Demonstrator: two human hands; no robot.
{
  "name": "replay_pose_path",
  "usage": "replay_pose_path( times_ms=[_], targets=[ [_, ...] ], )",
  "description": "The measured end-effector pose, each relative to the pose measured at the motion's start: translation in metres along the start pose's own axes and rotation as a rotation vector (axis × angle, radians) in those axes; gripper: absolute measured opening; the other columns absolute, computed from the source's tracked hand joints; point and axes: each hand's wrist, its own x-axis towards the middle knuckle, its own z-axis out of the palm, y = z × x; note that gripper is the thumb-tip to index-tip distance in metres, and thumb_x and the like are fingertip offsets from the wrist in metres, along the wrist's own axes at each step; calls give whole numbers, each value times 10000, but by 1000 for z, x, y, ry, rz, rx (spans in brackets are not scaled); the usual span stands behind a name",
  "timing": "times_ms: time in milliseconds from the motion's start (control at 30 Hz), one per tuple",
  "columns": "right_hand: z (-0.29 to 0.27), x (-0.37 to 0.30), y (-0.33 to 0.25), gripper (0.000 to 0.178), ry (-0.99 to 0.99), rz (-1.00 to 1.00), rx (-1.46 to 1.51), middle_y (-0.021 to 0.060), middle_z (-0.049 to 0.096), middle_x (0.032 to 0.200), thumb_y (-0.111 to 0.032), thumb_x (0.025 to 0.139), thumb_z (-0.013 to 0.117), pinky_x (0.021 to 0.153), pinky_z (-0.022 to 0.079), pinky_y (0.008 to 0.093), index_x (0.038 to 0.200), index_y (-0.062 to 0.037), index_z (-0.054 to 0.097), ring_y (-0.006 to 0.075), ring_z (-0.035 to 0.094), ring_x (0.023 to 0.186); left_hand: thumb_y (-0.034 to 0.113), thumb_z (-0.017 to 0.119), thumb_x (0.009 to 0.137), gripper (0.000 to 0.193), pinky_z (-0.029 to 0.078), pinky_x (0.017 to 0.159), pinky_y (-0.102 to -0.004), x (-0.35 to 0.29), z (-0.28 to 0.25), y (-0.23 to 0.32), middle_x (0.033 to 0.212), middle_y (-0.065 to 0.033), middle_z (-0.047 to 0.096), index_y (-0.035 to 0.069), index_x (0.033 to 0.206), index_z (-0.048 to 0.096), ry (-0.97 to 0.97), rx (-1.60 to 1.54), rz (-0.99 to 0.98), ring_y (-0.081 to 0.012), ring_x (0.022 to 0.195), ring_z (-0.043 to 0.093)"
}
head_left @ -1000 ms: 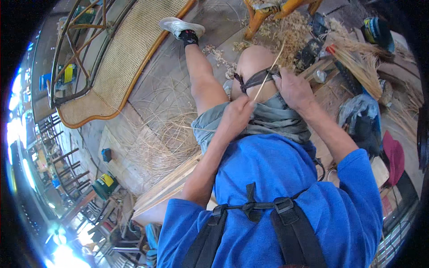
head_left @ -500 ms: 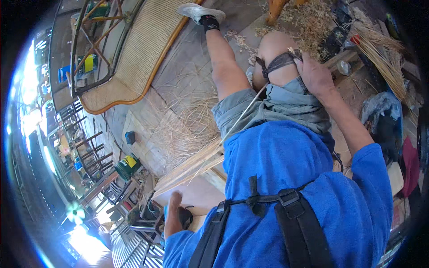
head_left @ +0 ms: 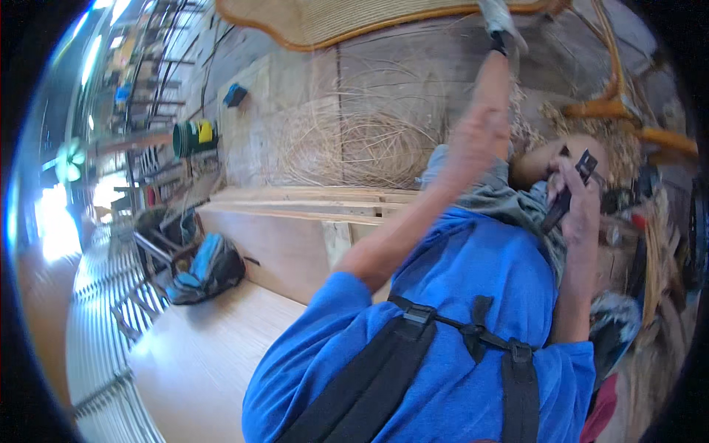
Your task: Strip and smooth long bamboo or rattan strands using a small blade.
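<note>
My right hand (head_left: 580, 196) is closed around a dark, narrow tool (head_left: 587, 164), beside my bent right knee (head_left: 550, 159). The tool's flat, squared end sticks up above the fingers. Its exact kind is unclear. Over my outstretched left leg (head_left: 496, 77), my left hand (head_left: 480, 133) is smeared by motion, so its fingers cannot be read. Pale, thin cane strands (head_left: 354, 148) lie in a loose tangle on the wooden floor beyond my lap.
A cane-woven panel with a wooden rim (head_left: 384, 26) lies at the far side. Left are wooden planks (head_left: 295, 203), a backpack (head_left: 207, 273), a green tin (head_left: 196, 138) and a small blue object (head_left: 235, 94). Wooden furniture legs (head_left: 609, 103) and long strips (head_left: 653, 258) are on the right.
My view has turned left. My left hand has swung from the low left up over my left leg. My right hand has left the knee and now grips the dark tool.
</note>
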Motion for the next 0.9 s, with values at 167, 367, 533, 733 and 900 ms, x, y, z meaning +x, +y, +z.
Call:
replay_pose_path(
  times_ms=[167, 367, 533, 733, 900],
  targets=[
    [35, -22, -4, 273, -174, 434, 175, 11, 551, 653, -329, 867, 545, 425, 393, 232, 889, -58, 577, 133, 520, 522, 273, 497, 914, 207, 333, 447, -176, -9, 49, 62, 643, 31, 449, 68, 882, 497, -3, -704, 63, -35, 514, 404],
    [26, 10, -6, 218, -125, 247, 447, 18, 574, 798, -257, 871, 543, 487, 414, 228, 989, -74, 544, 132, 553, 679, 256, 544, 887, 197, 332, 384, -189, -43, 20, 57, 593, 17, 442, 98, 786, 484, -38, -1061, -260, -52, 455, 408],
    [-52, 30, -47, 183, 0, -109, 579, 34, 579, 885, -172, 857, 557, 618, 417, 299, 992, -52, 527, 205, 533, 883, 271, 522, 867, 176, 284, 370, -174, -36, -65, -6, 545, 54, 364, 150, 749, 473, 386, -874, -404, -26, 428, 347],
    [-147, 35, -70, 210, 22, -252, 464, 35, 591, 914, -163, 882, 528, 619, 415, 301, 1059, -51, 517, 187, 546, 867, 174, 540, 791, 253, 237, 346, -195, -78, -220, -129, 470, 81, 309, 184, 604, 369, 897, -1097, -527, -44, 382, 294],
    [-139, 6, -88, 209, 371, -204, 253, 28, 523, 758, -156, 862, 551, 521, 420, 275, 1039, -46, 539, 170, 534, 703, 171, 531, 798, 224, 226, 346, -192, -84, -261, -158, 473, 88, 313, 171, 617, 400, 1025, -1116, -485, -46, 380, 282]
  ],
)
